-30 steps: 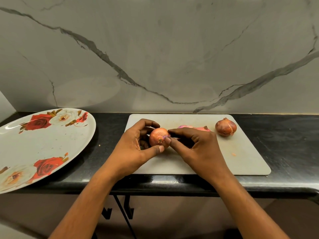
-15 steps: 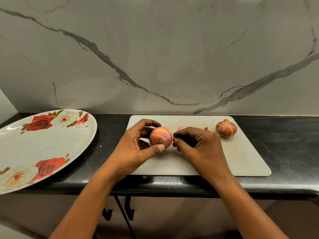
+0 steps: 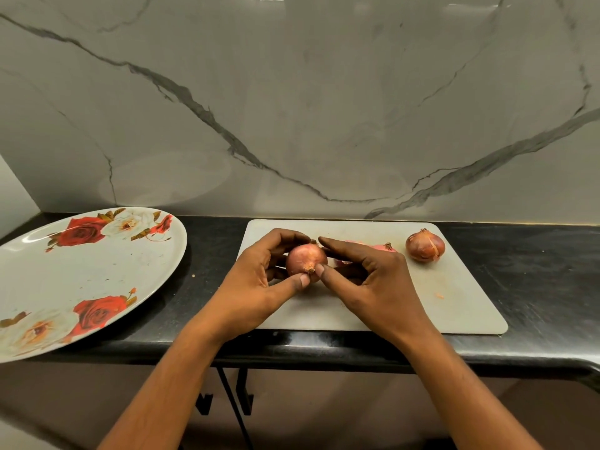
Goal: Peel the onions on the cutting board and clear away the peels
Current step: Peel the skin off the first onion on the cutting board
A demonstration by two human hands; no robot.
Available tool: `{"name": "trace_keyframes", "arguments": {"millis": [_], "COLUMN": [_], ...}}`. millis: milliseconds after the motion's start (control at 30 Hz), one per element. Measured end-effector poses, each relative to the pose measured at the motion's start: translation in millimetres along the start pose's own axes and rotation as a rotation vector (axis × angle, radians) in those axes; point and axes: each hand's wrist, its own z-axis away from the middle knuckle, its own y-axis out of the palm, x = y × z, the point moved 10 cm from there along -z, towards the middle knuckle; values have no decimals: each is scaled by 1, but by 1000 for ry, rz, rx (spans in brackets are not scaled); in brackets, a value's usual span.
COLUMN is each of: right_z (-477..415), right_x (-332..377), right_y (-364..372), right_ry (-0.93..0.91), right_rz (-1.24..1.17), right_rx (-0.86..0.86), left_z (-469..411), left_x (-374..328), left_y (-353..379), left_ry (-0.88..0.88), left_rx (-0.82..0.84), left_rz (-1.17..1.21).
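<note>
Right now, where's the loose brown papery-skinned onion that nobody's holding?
Head view: the brown papery-skinned onion sits at the far right corner of the pale grey cutting board, right of the right hand and a pink onion.

Your left hand (image 3: 256,280) and right hand (image 3: 373,287) hold an onion (image 3: 303,259) over the cutting board (image 3: 454,306). A second onion (image 3: 424,245) sits at its far right corner; a flowered plate (image 3: 81,274) lies left of it.

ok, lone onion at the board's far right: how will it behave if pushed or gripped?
Unpeeled onion is round, so probably rolls on the flat cutting board. Its split, lifting skin looks papery: likely flakes or slips when pinched.
</note>
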Motion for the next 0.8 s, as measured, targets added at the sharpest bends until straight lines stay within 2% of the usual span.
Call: {"name": "trace_keyframes", "arguments": {"millis": [333,600,800], "right_z": [2,1,3], "right_x": [-1,-1,10], "right_y": [8,1,3], "right_ry": [-33,-69,-102], "right_rz": [-19,107,30], "right_rx": [59,0,25], "left_z": [2,1,0], "left_x": [4,4,2], "left_y": [9,9,3], "left_ry": [-22,-26,-25], "left_rx": [114,100,57], "left_rz": [-64,-42,-44]}}
